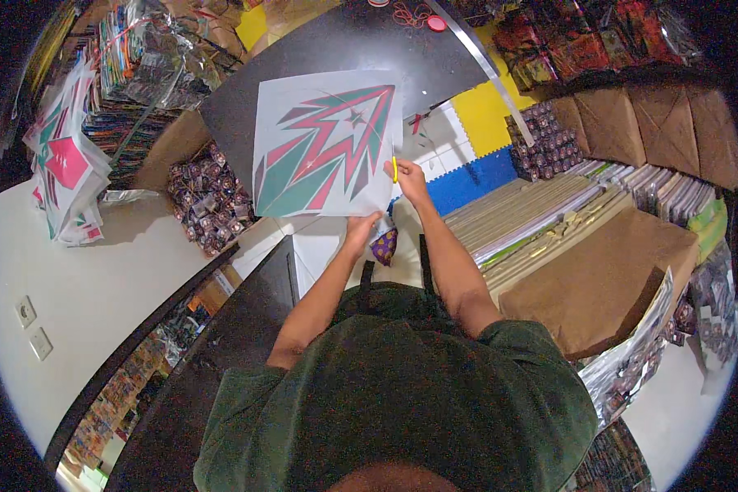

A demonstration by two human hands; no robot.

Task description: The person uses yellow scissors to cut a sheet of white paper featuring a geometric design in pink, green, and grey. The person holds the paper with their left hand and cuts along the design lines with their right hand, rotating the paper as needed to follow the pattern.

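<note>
A large white sheet (pixel 277 117) printed with a green, red and maroon angular design and stars is held up over the dark tabletop (pixel 338 37). My left hand (pixel 364 229) grips its bottom edge near the lower right corner. In my right hand (pixel 409 179), at the sheet's right edge, is a pair of scissors (pixel 395 170); only a yellow handle shows plainly, and the blades cannot be made out. A thin pale margin runs up that edge above the scissors. Just below my left hand is a purple item (pixel 384 247) with a yellow pattern, partly hidden.
Similar printed sheets (pixel 67 160) hang over the white surface at left, beside tall bundled stacks (pixel 129 129). A metal straightedge (pixel 486 67) crosses the table's right end. Red cord (pixel 411 13) lies at the back. Brown-paper packages (pixel 596 277) and stacked boards (pixel 529 215) stand at right.
</note>
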